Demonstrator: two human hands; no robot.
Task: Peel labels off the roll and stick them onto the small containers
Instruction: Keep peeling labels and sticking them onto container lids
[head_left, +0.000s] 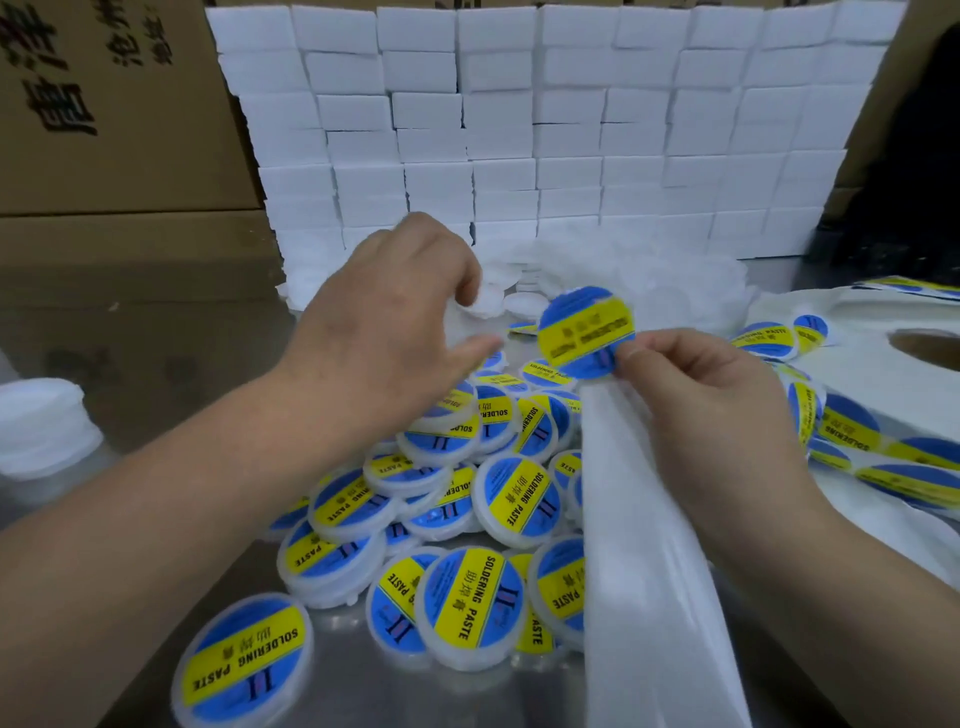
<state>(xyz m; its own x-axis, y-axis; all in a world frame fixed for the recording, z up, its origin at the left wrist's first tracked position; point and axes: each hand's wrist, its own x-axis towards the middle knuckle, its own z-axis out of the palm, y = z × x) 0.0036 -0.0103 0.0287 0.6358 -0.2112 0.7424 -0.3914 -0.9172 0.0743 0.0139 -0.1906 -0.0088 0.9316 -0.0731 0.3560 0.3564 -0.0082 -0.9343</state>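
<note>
My right hand pinches a round blue and yellow label at its lower right edge, held above the table. A white backing strip runs from under that hand down to the bottom of the view. My left hand reaches forward over the pile with curled fingers towards a small unlabelled white container; whether it grips the container I cannot tell. Below both hands lies a heap of labelled round containers reading "soldering paste".
More unlabelled white containers lie behind the heap. A wall of stacked white boxes stands at the back, cardboard cartons at the left. The label roll strip with labels lies at the right. A stack of white lids sits at the left.
</note>
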